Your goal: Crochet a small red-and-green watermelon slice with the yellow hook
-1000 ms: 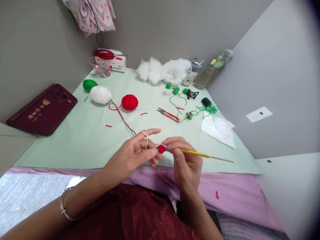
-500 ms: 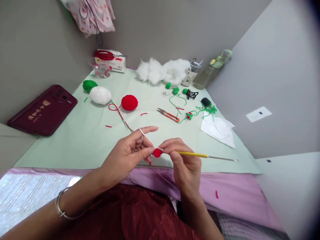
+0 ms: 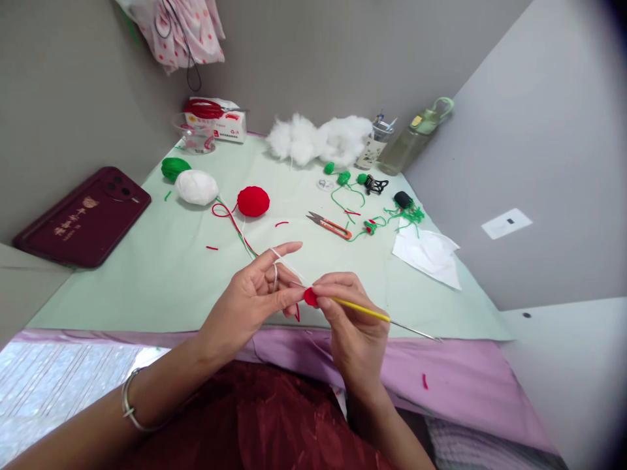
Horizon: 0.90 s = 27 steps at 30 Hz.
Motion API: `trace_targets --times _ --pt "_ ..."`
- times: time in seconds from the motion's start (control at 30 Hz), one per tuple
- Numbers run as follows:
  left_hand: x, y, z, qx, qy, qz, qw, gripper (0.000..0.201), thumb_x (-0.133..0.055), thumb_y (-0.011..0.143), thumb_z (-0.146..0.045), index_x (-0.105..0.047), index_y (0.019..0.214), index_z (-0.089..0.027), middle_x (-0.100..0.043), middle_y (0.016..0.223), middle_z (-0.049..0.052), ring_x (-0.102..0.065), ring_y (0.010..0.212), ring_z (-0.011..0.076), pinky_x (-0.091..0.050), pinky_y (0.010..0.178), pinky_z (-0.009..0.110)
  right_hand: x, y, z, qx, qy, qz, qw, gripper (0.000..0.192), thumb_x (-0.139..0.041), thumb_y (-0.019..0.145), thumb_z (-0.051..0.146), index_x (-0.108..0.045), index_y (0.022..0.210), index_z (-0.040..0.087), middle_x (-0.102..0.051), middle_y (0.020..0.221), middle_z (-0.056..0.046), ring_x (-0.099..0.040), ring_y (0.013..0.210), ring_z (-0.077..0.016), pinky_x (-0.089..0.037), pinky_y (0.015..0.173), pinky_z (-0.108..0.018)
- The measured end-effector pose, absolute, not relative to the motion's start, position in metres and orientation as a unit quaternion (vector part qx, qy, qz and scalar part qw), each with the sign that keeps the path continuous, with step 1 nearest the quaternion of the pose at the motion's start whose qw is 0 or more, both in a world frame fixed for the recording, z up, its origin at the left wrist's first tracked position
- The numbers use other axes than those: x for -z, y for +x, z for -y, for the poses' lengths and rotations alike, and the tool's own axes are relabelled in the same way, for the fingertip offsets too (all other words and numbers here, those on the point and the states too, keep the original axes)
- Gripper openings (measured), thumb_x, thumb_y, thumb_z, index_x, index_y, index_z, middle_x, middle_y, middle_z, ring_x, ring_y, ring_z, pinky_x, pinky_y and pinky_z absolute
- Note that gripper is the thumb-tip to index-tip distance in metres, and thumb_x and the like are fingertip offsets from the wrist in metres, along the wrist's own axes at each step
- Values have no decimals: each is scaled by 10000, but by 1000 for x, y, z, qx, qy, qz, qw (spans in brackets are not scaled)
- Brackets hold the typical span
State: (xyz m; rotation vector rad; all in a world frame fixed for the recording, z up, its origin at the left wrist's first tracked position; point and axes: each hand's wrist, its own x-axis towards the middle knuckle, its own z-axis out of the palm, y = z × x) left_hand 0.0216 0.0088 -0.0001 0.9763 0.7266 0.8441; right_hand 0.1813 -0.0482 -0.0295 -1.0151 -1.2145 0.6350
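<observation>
My left hand [image 3: 259,287] pinches a small round red crochet piece [image 3: 310,297] between thumb and fingers. White yarn [image 3: 289,262] runs over its raised index finger and down to the piece. My right hand [image 3: 355,320] grips a yellow-handled crochet hook [image 3: 362,308], whose far metal end points to the lower right. The hook's working tip lies at the red piece, partly hidden by my fingers. A short red yarn tail hangs below the left fingers. Beyond my hands sit a red yarn ball [image 3: 253,202], a white yarn ball [image 3: 196,187] and a green yarn ball [image 3: 176,169].
Orange thread snips [image 3: 333,226] lie beyond my right hand, near green crocheted pieces [image 3: 344,178]. White stuffing [image 3: 318,140] and a bottle [image 3: 410,143] stand at the back. A dark red phone [image 3: 83,217] is at the left, a white tissue [image 3: 426,254] at the right.
My right hand has moved slightly left and tilted the hook, so its far end swings down and left. The hook tip now reaches past the red piece toward the left fingers.
</observation>
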Motion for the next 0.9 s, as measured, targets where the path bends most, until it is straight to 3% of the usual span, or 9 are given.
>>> trace_targets --times 0.27,0.57,0.77,0.9 --pt "6 24 -1 -391 389 -326 768 582 -842 900 -245 -623 1439 -212 -714 869 -47 -588 666 75 -502 720 233 31 178 53 -157 -460 608 627 353 -676 966 40 -802 1153 311 -742 1015 -34 -723 928 -166 -619 758 -306" --pt "2 34 5 -427 343 -345 762 665 -907 817 -233 -626 1419 -206 -669 843 -54 -589 724 102 -500 739 245 51 175 53 7 -461 633 622 490 -699 941 30 -770 1292 365 -740 1038 -36 -732 863 -179 -643 710 -328" --pt "2 32 6 -416 399 -318 753 524 -839 900 -315 -666 1386 -229 -700 854 -24 -647 877 165 -510 876 301 50 178 56 81 -466 643 603 516 -698 945 45 -748 1349 363 -750 1045 -57 -730 857 -203 -644 681 -343" --pt "2 27 5 -408 426 -315 743 552 -852 892 -318 -663 1408 -262 -727 894 -18 -655 899 176 -501 899 308 60 186 63 100 -462 662 581 493 -684 970 97 -723 1388 356 -740 1089 -83 -725 912 -234 -646 721 -374"
